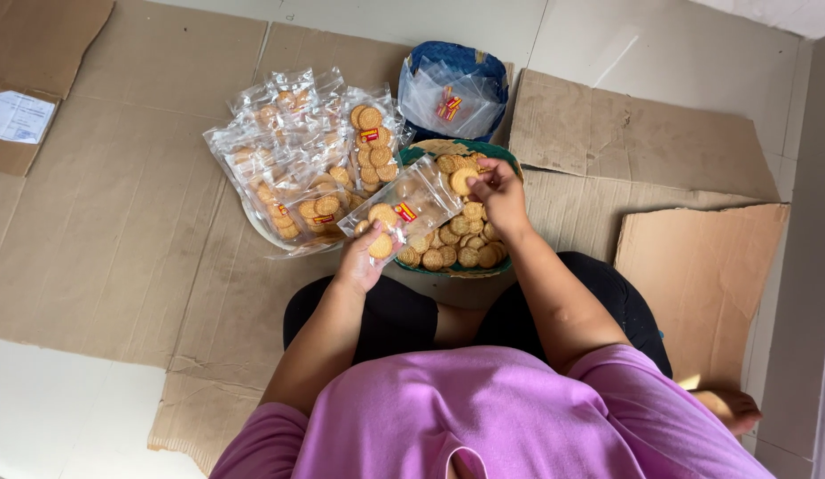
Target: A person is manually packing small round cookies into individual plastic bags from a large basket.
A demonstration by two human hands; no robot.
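— How's the light on my feed?
— Bright, soft daylight, faint shadows. I see glare on the clear packets (293, 160); focus sharp, slight wide-angle bending at edges.

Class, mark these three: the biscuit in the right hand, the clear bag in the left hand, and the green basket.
biscuit (463, 181), head view, its round face.
clear bag (412, 200), head view, middle of the plastic.
green basket (414, 154), head view, left rim.

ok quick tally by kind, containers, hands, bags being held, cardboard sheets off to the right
green basket: 1
blue bag holder: 1
bag being held: 1
hands: 2, the left hand on the bag, the right hand holding a biscuit
cardboard sheets on the right: 2
total: 7
The filled bags in the pile overlap too much to count.
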